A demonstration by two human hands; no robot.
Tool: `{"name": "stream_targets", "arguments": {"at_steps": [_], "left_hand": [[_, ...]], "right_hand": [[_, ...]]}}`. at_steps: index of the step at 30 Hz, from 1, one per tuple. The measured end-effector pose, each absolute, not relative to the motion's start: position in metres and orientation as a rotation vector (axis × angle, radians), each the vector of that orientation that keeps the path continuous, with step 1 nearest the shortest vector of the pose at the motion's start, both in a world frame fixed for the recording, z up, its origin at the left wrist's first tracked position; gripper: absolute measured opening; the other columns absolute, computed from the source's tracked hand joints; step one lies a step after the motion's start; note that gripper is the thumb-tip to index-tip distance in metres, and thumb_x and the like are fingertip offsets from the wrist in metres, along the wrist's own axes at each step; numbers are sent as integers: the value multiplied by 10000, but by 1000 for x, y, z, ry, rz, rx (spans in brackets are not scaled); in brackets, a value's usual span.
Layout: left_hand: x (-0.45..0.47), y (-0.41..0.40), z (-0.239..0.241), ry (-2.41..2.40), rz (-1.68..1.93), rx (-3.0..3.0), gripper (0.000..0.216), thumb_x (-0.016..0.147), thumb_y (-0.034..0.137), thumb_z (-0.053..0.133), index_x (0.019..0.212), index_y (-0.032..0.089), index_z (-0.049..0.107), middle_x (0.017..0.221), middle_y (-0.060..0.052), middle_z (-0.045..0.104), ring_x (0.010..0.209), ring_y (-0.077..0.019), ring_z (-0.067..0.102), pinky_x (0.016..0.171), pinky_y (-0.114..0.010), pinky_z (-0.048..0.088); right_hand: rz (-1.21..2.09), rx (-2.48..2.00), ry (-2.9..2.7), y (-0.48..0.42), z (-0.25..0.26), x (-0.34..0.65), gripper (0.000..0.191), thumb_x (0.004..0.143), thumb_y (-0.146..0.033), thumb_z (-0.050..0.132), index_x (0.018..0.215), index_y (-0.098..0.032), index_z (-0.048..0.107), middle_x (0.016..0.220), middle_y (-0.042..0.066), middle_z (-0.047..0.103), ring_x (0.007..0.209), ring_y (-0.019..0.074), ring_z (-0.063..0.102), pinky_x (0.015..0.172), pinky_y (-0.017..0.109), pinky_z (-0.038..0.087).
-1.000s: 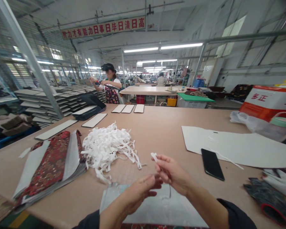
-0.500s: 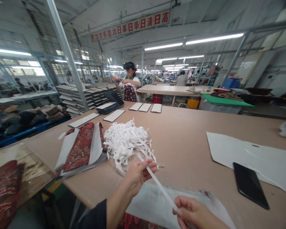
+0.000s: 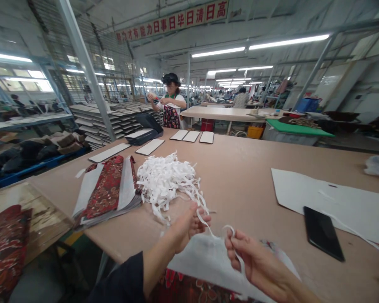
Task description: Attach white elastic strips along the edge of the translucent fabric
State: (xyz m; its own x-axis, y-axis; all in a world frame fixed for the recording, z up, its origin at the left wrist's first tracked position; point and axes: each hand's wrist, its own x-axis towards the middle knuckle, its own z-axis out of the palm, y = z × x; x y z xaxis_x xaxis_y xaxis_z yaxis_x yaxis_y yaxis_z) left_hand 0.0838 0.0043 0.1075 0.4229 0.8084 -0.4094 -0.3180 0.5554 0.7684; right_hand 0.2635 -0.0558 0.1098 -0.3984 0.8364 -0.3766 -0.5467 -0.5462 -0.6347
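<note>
Left hand (image 3: 188,225) closed, pinching white strip (image 3: 210,229) at near edge of counter (image 3: 246,181). Right hand (image 3: 251,261) closed on same strip further along; slack loop between hands. Two-point grip seems to keep strip apart from tangled pile (image 3: 166,181) just behind. Both hands over white sheet (image 3: 202,261). Fabric stack (image 3: 109,189) left of pile, within reach. Phone (image 3: 324,233) well right, out of hands' way

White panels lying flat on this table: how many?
5 panels: left, middle and right in a row at the far edge; two longer ones left of them. Another may lie on the dark case.
</note>
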Motion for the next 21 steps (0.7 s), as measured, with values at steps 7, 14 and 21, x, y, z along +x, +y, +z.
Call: {"name": "stream_targets", "arguments": {"at_steps": [7, 14, 21], "left_hand": [[117, -50, 99, 658, 443, 769, 410, 693, 473, 615, 921, 134, 586, 716, -78, 647, 634, -152, 578, 627, -245, 398], [105, -48, 95, 694, 517, 613, 344, 734, 435, 578, 895, 134, 535, 825, -113, 638, 661, -165, 605, 597, -259, 469], [108, -48, 89, 925, 555, 719, 358, 527, 265, 721, 789, 108, 534, 676, -82, 644, 468, -104, 538, 428, -180, 385]], "right_hand": [[1571, -814, -249, -31, 101, 265, 238, 642, -91, 686, 797, -178, 527, 807, 10, 649, 793, 105, 616, 728, 193, 519], [1387, -835, -280, -29, 93, 285, 244, 642, -108, 690, 801, -201, 531, 828, -14, 653, 831, 107, 612, 758, 207, 528], [1353, -825, -209, -28, 96, 293, 184, 696, -65, 615, 817, -193, 562, 843, 9, 640, 836, 118, 610, 752, 219, 539]]}}
